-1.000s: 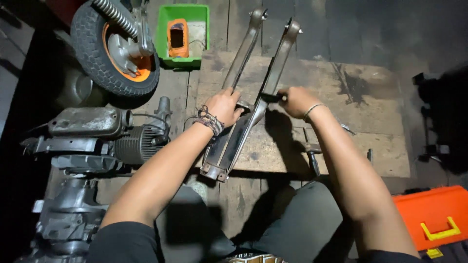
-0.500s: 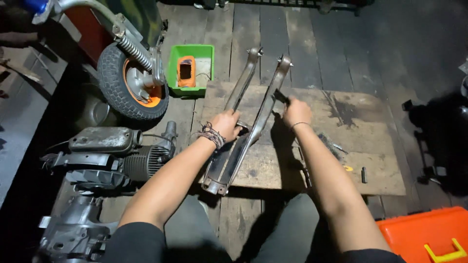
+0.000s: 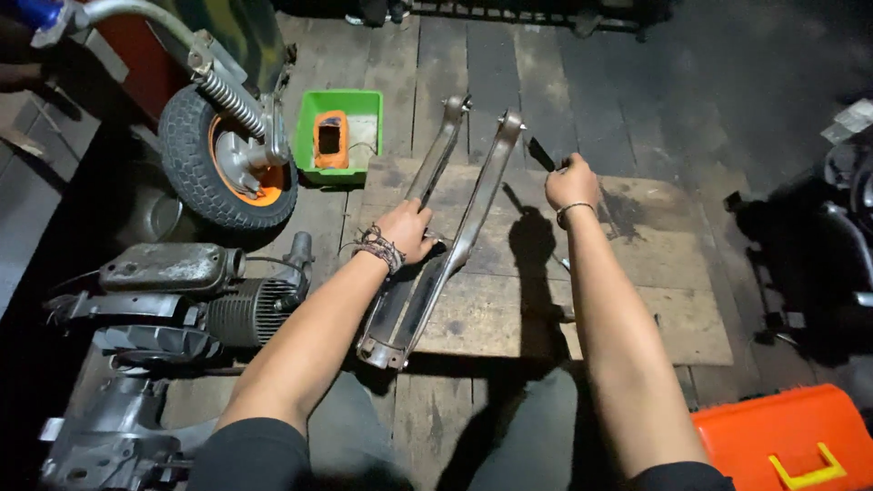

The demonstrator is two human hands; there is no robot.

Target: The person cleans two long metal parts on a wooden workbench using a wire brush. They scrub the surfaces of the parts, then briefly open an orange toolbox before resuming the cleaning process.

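The left hand lies on a long grey metal swing arm, fingers curled over its left bar about halfway along — it presses or holds the part, and the grip looks loose, not a full fist. The swing arm rests on a wooden board that lies on the dark plank floor; its two forked ends reach past the far edge of the board, and its joined end sits at the near left corner.

The right hand is lifted above the far edge of the board, to the right of the swing arm and apart from it. It is closed around a thin dark tool whose tip points away to the upper left — what kind of tool it is I cannot tell.

Left of the board stand a green plastic tray with an orange object inside, a small wheel with orange rim, and a grey engine block. An orange toolbox sits at the near right.
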